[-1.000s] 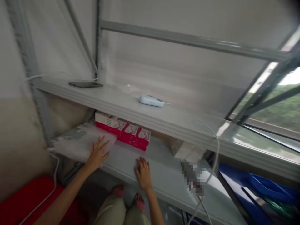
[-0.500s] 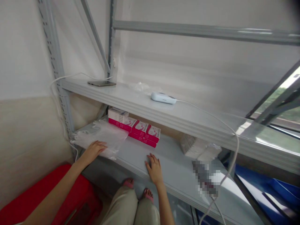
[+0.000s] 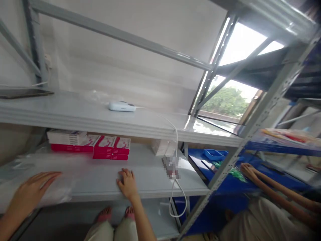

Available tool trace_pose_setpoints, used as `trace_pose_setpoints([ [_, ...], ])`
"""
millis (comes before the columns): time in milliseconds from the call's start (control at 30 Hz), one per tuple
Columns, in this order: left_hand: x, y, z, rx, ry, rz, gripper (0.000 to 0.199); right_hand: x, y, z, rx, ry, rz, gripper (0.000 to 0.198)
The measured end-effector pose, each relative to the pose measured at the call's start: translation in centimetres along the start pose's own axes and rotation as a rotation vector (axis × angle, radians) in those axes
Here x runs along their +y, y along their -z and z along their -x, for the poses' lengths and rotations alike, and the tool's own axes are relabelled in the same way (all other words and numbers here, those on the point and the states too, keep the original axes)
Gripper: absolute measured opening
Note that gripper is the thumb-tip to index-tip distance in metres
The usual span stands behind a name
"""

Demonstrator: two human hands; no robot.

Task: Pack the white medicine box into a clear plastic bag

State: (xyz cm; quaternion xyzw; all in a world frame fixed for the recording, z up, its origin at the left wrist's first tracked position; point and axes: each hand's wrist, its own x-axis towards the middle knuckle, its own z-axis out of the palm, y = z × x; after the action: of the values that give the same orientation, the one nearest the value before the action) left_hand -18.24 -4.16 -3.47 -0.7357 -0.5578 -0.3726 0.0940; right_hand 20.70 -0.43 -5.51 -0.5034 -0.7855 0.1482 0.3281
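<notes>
My left hand (image 3: 33, 189) rests, fingers stretched out, on clear plastic bags (image 3: 57, 190) spread over the left part of the lower grey shelf (image 3: 147, 175). My right hand (image 3: 127, 182) lies on the bare shelf surface near its front edge, fingers apart and holding nothing. Behind the hands, several pink and white boxes (image 3: 111, 147) are stacked under the upper shelf. White boxes (image 3: 66, 136) lie on top of the pink ones at the left end.
The upper shelf (image 3: 155, 125) carries a pale blue handheld device (image 3: 122, 106) with a white cable, and a dark phone (image 3: 25, 93). White stacked packets (image 3: 164, 147) and a pixelated item (image 3: 172, 167) sit farther right. Beyond the rack post (image 3: 225, 164), another person's hands (image 3: 247, 169) are over a blue table.
The view has swung right, bringing the window, blue table and another person into sight. My left hand still rests on the plastic bags and my right hand on the shelf.
</notes>
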Motion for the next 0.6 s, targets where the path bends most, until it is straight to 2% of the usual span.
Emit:
trace_pose_setpoints([
  [67, 2.5, 0.1, -1.9, 0.126, 0.006, -0.009, 0.026, -0.3, 0.5, -0.1, 0.04, 0.015, -0.065, 0.053],
  [133, 6.4, -0.2, -3.9, 0.165, -0.052, 0.03, 0.025, -1.2, 1.4, -0.4, 0.104, 0.079, -0.136, 0.08],
  [200, 11.1, -1.1, -5.8, 0.089, -0.141, 0.108, 0.027, -2.6, 2.6, -0.9, 0.154, 0.185, -0.173, 0.107],
  [233, 13.5, -1.8, -6.6, 0.034, -0.196, 0.138, 0.027, -3.3, 3.3, -1.2, 0.163, 0.24, -0.178, 0.11],
  [267, 15.9, -2.4, -7.2, -0.026, -0.275, 0.155, 0.027, -4.0, 4.0, -1.4, 0.166, 0.283, -0.186, 0.103],
  [367, 21.6, -3.9, -8.1, -0.154, -0.418, 0.188, 0.029, -5.0, 5.6, -1.5, 0.222, 0.276, -0.271, 0.042],
  [400, 22.6, -4.2, -8.1, -0.152, -0.421, 0.19, 0.029, -4.7, 6.1, -1.3, 0.268, 0.228, -0.319, 0.028],
  [467, 23.1, -4.6, -7.8, -0.078, -0.368, 0.173, 0.035, -3.5, 7.1, -0.6, 0.345, 0.115, -0.452, 0.023],
  [533, 21.7, -5.1, -7.2, 0.033, -0.258, 0.142, 0.052, -1.7, 8.2, 0.3, 0.354, 0.025, -0.611, 0.025],
  [600, 19.3, -6.0, -6.5, 0.091, -0.128, 0.153, 0.059, 0.1, 9.2, 1.3, 0.323, -0.034, -0.743, 0.025],
])
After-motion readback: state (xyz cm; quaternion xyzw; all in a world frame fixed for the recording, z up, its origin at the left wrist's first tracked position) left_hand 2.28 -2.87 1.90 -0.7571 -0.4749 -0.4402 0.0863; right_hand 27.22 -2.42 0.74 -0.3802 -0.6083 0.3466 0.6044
